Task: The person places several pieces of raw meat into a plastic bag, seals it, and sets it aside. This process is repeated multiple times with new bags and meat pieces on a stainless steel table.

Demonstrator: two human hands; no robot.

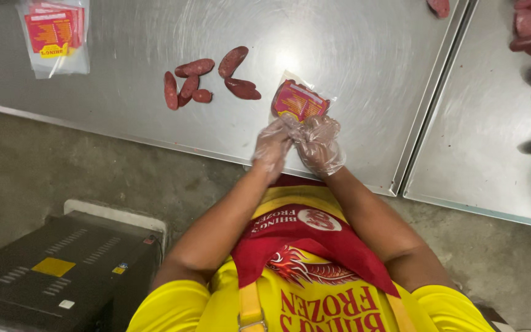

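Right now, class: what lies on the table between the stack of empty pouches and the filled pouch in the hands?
In the head view, a cluster of loose red sausages lies between the stack of pouches and the held pouch.

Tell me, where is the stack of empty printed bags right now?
The stack of bags lies at the far left of the steel table, well left of the loose sausages.

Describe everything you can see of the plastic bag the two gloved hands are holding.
The bag is a small clear plastic pouch with a red and yellow printed label, filled with dark red sausages. It lies tilted on the steel table, its mouth end toward the person. The left hand and right hand, both in thin clear gloves, pinch that gathered end; its far end rests on the metal.
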